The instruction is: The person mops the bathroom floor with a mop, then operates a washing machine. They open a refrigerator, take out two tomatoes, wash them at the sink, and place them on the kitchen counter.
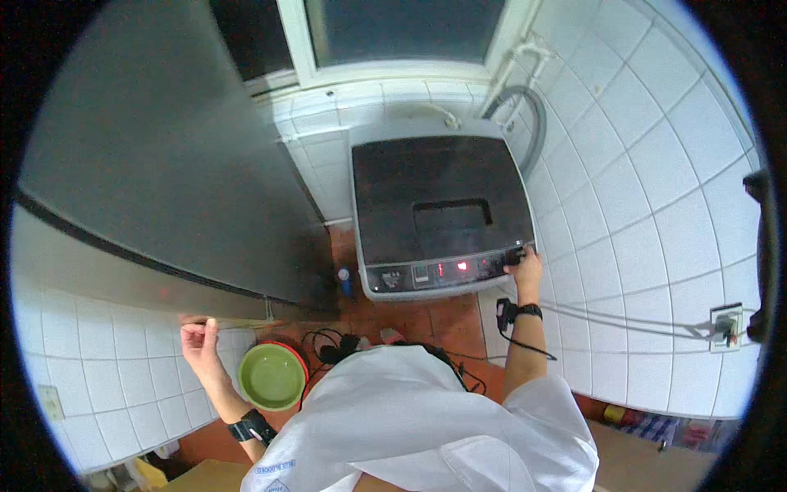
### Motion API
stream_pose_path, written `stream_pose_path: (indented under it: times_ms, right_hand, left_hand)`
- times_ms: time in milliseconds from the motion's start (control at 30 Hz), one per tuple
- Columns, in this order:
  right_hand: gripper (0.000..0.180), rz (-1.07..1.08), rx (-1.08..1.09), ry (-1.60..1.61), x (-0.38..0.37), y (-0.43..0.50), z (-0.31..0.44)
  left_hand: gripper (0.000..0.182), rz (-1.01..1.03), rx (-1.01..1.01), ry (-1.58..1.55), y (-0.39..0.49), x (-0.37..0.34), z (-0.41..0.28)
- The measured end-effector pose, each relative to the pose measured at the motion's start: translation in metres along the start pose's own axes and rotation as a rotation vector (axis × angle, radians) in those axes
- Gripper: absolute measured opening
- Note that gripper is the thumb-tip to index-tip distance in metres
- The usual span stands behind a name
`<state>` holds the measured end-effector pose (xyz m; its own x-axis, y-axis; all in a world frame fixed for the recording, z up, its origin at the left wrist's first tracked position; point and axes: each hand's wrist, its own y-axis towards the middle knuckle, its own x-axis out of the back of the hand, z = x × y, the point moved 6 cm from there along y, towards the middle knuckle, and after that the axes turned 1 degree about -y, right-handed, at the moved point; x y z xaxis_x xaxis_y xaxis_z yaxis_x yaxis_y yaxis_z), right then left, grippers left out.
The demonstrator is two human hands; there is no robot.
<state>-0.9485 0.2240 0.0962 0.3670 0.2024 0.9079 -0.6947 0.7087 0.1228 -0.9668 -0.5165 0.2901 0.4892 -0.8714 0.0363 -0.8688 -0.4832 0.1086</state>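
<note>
A top-loading washing machine (439, 203) with a dark lid and a lit control panel (461, 266) stands before me, its lid down. My right hand (526, 269) rests on the right end of the panel, fingertips at the knob or buttons there; which one is hidden. My left hand (200, 341) is raised at the lower left with curled fingers, close to the lower edge of the grey refrigerator (184, 154); whether it touches or holds that edge cannot be told. Both wrists wear black straps. Red digits glow on the panel.
Stacked green and red basins (272, 376) sit on the red-tiled floor, near black cables (326, 344). A blue bottle (345, 284) stands between refrigerator and washer. A grey drain hose (536, 123) curves behind the washer; cords run to a wall socket (727, 329) at right.
</note>
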Motion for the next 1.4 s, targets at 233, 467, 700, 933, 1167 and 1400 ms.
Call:
stream_pose_path:
  times_ms: [233, 467, 700, 933, 1167, 1400]
  right_hand:
    - [0.083, 0.065, -0.087, -0.033, 0.006, -0.002, 0.000]
    - [0.083, 0.110, -0.115, -0.057, 0.014, -0.002, 0.009]
    - [0.085, 0.121, -0.161, -0.036, 0.012, 0.000, 0.007]
    - [0.085, 0.125, -0.155, -0.001, 0.008, 0.002, 0.003]
    - [0.085, 0.047, -0.077, -0.034, 0.005, 0.005, 0.000]
    - [0.084, 0.130, -0.158, 0.014, 0.008, 0.006, 0.003]
  left_hand:
    - [0.023, -0.005, 0.061, 0.061, -0.001, -0.004, -0.006]
    - [0.024, 0.027, 0.085, 0.103, 0.002, -0.006, -0.004]
    - [0.025, 0.013, 0.077, 0.123, 0.001, -0.014, -0.010]
    - [0.024, 0.020, 0.083, 0.068, 0.000, -0.019, -0.010]
    - [0.024, 0.006, 0.079, 0.102, -0.001, -0.021, -0.012]
    - [0.023, 0.035, 0.093, 0.120, -0.002, -0.025, -0.013]
